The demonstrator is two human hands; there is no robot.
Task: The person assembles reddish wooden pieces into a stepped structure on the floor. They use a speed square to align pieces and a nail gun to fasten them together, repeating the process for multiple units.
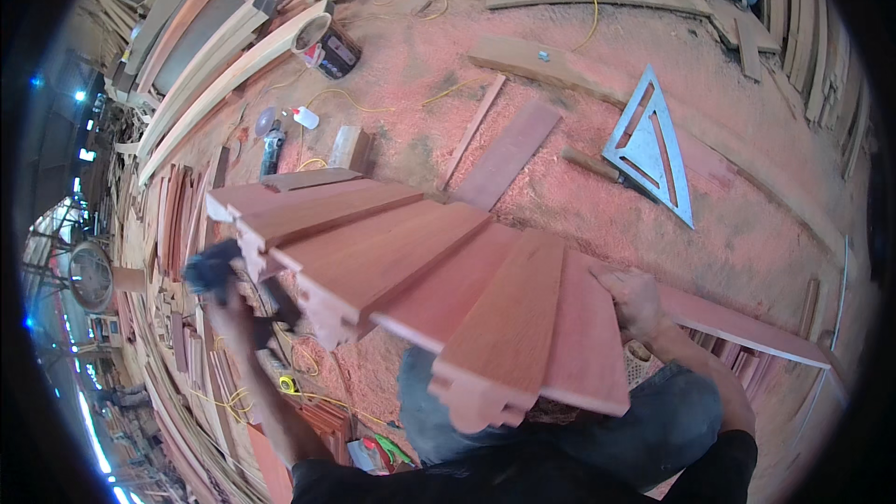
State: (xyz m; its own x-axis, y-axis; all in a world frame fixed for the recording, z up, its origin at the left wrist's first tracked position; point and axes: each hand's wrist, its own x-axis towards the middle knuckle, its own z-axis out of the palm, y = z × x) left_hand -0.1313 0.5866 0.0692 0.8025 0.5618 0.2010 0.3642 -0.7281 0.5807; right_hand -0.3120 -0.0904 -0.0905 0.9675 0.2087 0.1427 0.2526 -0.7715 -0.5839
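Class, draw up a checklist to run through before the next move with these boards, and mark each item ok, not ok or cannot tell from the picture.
1. Right hand on the boards: ok, it rests on their right edge.
2. Left hand steady: cannot tell, it is blurred, with a dark thing at it.
3. Boards aligned: not ok, they fan out, near ends stepped.
4. Boards supported: cannot tell, the underside is hidden.
5. Metal triangle apart from the boards: ok, it lies on the sawdust beyond them.
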